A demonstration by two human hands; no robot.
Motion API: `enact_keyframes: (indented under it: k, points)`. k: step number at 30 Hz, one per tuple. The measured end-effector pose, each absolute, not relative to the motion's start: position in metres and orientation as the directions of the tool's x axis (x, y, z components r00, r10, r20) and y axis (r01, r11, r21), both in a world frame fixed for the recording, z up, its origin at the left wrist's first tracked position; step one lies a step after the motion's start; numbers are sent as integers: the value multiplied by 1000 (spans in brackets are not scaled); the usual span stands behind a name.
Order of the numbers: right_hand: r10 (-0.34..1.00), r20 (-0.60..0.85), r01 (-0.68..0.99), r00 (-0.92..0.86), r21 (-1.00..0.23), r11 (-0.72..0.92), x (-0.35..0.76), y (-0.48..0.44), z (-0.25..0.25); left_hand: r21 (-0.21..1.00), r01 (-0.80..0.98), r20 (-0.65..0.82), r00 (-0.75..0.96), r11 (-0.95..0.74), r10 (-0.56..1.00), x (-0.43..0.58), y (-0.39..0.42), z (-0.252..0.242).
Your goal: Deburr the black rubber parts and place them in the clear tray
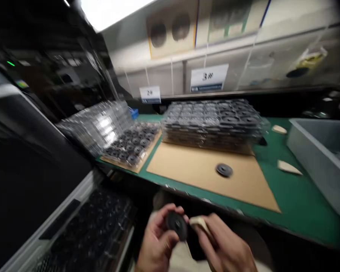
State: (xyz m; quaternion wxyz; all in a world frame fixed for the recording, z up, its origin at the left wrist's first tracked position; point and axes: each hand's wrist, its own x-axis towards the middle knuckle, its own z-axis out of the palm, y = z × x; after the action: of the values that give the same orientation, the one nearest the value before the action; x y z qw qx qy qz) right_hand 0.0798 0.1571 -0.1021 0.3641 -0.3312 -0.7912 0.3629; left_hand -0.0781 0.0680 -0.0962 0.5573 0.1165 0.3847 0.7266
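Observation:
Low in the head view, my left hand [158,241] grips a round dark disc [176,225] with a small centre hole, fingers around its rim. Just to the right, my right hand [225,245] is closed on a pale cream-coloured tool [201,226], whose rounded end is close to the disc. Both hands are in front of the table's edge. Another dark disc [224,170] lies flat on a brown cardboard sheet [187,164]. Part of the cream tool is hidden by my right fingers.
Stacked clear trays [206,124] of dark discs stand behind the cardboard. A disc-filled tray [133,145] is at left, another [93,226] lower left. Two pale pieces [289,167] lie on the green table [308,204] beside a grey bin [320,151].

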Motion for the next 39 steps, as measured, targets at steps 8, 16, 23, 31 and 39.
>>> enact_keyframes:
  k: [8, 16, 23, 31, 39]
  points:
    - [873, 63, 287, -483, -931, 226, 100, 159, -90, 677, -736, -346, -330, -10, 878, -90, 57, -81]
    - [710, 180, 155, -681, -912, 380, 86, 151, -59, 727, -683, -345, -287, 62, 894, -85, 58, -81]
    - [694, 107, 262, -712, -877, 403, 80, 154, -63, 754, -653, -325, -273, 74, 905, -89, 56, -83]
    - [659, 94, 247, -746, -880, 405, 79, 160, -66, 670, -724, -441, -212, 162, 872, -97, 53, -93]
    - [603, 147, 240, -784, -825, 512, 80, 160, -70, 604, -761, -541, -174, 235, 823, -97, 56, -88]
